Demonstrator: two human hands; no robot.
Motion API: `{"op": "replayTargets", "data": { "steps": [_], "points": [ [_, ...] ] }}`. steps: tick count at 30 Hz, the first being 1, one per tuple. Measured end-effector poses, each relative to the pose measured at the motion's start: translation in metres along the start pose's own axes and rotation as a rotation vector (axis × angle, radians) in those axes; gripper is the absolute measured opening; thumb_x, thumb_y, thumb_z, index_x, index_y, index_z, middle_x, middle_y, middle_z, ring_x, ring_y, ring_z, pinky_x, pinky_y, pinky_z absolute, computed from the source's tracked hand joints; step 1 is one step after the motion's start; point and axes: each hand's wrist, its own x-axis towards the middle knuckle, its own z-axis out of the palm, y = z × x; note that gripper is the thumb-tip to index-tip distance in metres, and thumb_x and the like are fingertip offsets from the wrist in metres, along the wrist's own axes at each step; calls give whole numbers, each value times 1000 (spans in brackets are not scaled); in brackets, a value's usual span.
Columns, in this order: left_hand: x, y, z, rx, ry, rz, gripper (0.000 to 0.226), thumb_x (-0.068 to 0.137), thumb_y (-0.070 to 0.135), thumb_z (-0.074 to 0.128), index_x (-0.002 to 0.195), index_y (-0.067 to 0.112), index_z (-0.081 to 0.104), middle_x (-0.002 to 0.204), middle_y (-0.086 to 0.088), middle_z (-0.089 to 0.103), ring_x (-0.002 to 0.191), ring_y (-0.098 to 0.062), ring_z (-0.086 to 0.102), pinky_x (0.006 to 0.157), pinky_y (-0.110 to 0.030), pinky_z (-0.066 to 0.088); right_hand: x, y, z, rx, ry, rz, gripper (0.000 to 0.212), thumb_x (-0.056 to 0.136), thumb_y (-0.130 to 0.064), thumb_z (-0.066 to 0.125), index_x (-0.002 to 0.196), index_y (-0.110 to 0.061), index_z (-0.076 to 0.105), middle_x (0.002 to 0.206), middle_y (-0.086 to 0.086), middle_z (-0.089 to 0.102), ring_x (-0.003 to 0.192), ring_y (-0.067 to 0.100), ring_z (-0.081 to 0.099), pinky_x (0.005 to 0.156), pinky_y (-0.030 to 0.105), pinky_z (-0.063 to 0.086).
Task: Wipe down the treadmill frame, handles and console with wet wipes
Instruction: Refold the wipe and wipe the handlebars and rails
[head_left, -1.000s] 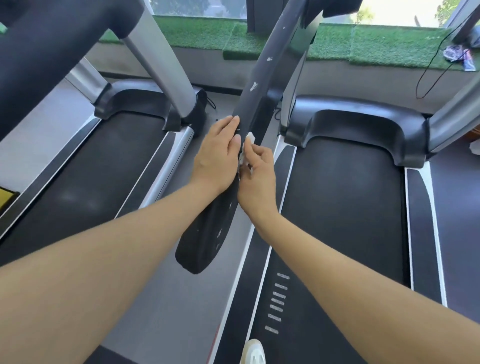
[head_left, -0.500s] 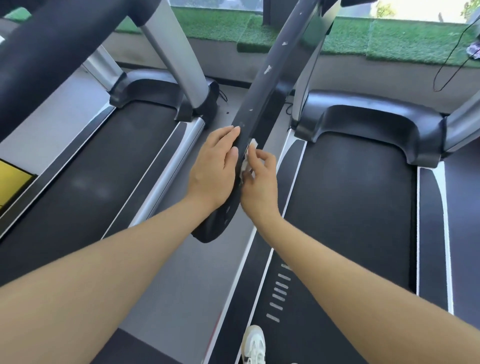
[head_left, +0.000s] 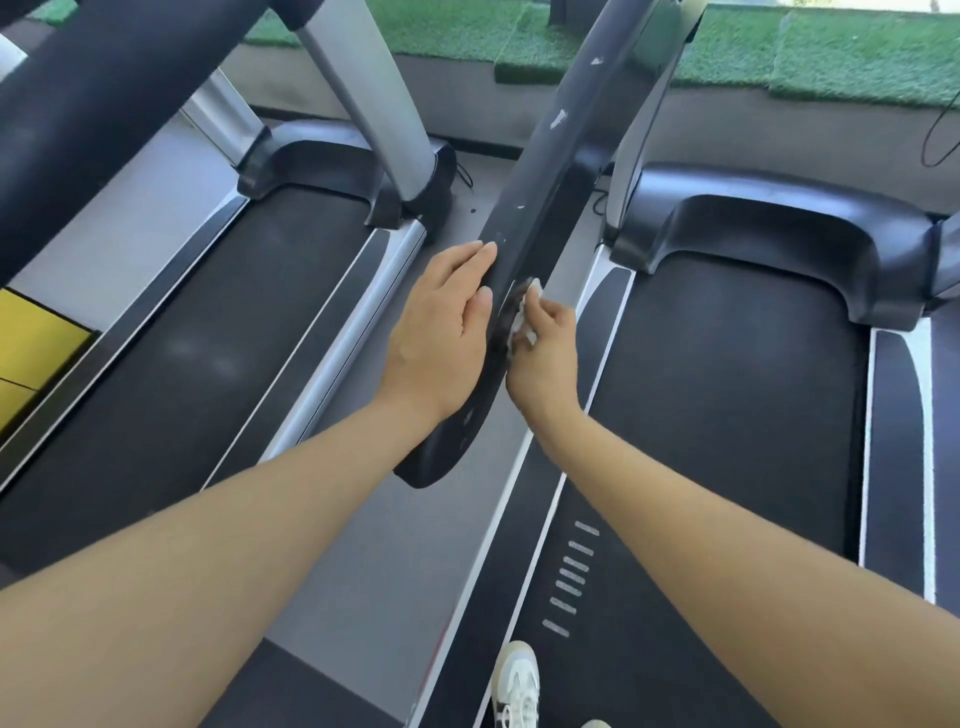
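Pressing flat, fingers straight, the left hand (head_left: 441, 332) steadies the outer face of the black treadmill handrail (head_left: 524, 249). Right hand (head_left: 545, 353) pinches a crumpled white wet wipe (head_left: 524, 317) against the rail's inner face, above the treadmill belt (head_left: 727, 389). White sneaker (head_left: 517, 686) on the side rail.

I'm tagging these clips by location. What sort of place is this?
Most likely a gym: two treadmills stand side by side, one belt beside another belt, with a padded handrail and artificial turf by the window.
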Motion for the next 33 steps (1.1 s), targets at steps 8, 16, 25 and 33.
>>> {"op": "replayTargets", "data": {
  "steps": [8,16,25,33],
  "points": [
    [0,2,-1,12,5,-8,41,100,14,37,140,17,45,140,8,43,131,-5,37,105,-18,31,-14,12,10,9,-48,54,41,95,2,42,135,-6,44,136,10,45,121,22,45,70,-11,24],
    [0,2,0,19,11,0,41,99,14,37,139,15,46,139,6,45,129,-5,38,104,-13,29,30,14,2,33,-55,164,20,102,-15,37,119,-10,45,102,-3,45,78,0,44,65,11,40],
    [-1,3,1,25,18,0,40,99,13,38,138,15,47,139,7,45,128,-4,39,99,-3,26,11,13,1,182,-52,273,20,102,-28,39,89,-13,42,73,-2,41,61,9,39,40,8,36],
    [-1,3,0,15,24,7,40,99,11,39,138,14,47,139,7,44,128,-3,38,98,1,23,6,-4,2,424,-29,331,20,101,-8,37,117,-13,48,100,-9,44,83,8,50,68,19,47]
  ]
}}
